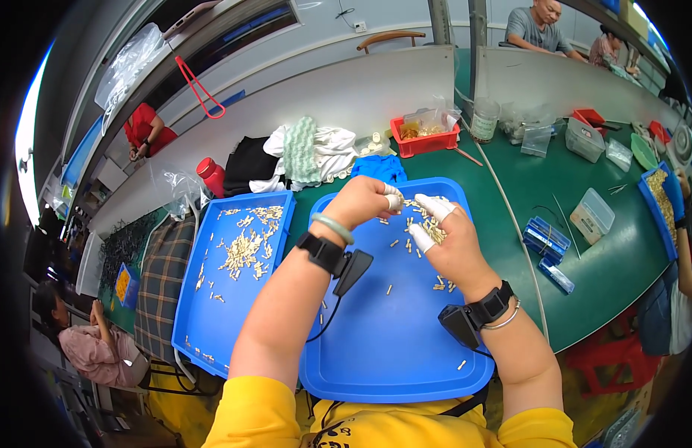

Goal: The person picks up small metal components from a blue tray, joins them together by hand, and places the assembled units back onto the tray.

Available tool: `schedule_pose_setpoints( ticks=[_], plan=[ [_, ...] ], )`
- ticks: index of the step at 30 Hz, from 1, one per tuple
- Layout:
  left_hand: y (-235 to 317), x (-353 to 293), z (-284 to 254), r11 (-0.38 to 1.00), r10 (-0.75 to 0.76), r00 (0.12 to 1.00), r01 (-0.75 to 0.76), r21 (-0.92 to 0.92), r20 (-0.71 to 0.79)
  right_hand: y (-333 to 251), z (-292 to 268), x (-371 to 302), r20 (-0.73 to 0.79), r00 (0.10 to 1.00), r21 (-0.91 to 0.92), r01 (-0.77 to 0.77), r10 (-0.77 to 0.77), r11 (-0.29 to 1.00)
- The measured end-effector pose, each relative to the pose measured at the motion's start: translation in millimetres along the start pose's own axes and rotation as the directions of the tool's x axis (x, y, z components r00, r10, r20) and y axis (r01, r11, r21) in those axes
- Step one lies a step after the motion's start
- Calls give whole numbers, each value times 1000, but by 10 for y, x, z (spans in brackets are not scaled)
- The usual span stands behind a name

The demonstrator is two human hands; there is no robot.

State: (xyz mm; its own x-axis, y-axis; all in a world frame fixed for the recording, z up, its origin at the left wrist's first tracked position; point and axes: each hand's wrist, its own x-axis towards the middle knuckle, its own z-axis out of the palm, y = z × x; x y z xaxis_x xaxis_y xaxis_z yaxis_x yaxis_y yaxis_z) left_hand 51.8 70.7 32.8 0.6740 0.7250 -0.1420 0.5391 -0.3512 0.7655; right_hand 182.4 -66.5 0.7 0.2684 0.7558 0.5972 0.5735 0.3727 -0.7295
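My left hand (370, 203) is closed in a pinch over the far part of a blue tray (387, 373), white covers on its fingertips. What it pinches, if anything, is too small to make out. Close by on the right, my right hand (452, 237) has its white-covered thumb and forefinger spread apart, nothing visible between them. Beneath and beside the fingers lies a loose heap of small brass-coloured metal parts (432, 228), with a few more scattered across the tray. Black straps with small devices sit on both wrists.
Left of me, a second blue tray (189, 313) holds many similar parts (243, 252). Behind are a red bottle (210, 176), cloths (302, 151) and a red bin (426, 142). A white cable (510, 220) crosses the green table (585, 299) near blue boxes (546, 240). Other people sit around.
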Motion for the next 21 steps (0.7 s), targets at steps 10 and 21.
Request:
schedule_pose_setpoints(
  ticks=[10,21],
  plan=[
    [-55,-689,169,672,54,985,88,-736,167,-94,29,-20,135,908,-134,414,-397,901],
    [-225,-789,260,590,6,984,140,-795,177,-104,43,-42,190,899,-112,419,-394,901]
  ],
)
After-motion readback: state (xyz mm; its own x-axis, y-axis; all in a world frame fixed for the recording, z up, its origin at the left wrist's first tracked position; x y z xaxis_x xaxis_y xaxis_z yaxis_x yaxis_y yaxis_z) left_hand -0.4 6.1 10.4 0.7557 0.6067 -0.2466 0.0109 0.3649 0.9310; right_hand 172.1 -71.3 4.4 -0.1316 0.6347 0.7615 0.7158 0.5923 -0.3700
